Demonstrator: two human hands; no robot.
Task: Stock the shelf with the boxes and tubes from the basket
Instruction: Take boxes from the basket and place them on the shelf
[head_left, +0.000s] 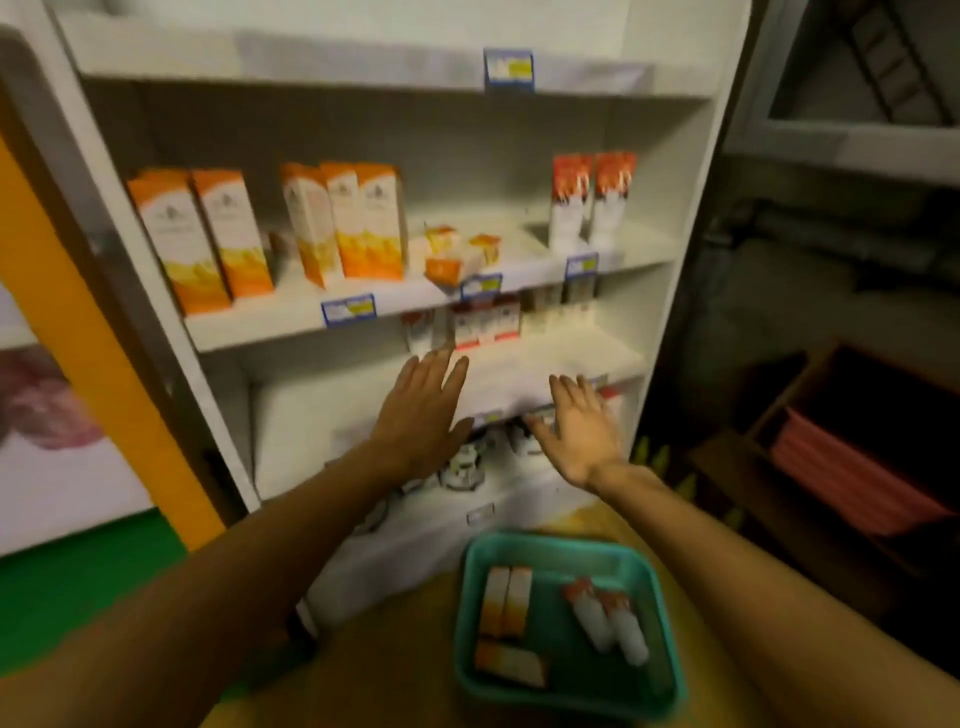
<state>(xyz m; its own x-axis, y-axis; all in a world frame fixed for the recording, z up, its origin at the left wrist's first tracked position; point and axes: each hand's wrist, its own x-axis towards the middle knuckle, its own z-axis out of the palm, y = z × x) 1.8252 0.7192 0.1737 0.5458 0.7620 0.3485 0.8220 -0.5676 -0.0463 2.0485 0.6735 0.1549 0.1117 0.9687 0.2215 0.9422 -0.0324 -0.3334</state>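
Note:
A teal basket (660, 587) sits on the floor at the bottom right. In it lie three orange-and-white boxes (506, 603) and two white tubes with red caps (608, 618). In front of me stands a white shelf unit (291, 317). Tall orange boxes (208, 239) and two red-and-white tubes (592, 197) stand on its middle board. My left hand (421, 410) and my right hand (582, 431) are both held out in front of the lower boards with straight fingers, holding nothing.
Small orange boxes (457, 254) lie loose on the middle board. Red-and-white packs (483, 322) stand on the board below. To the right is a brown crate with pink sheets (852, 467). An orange post (104, 364) flanks the shelf on the left.

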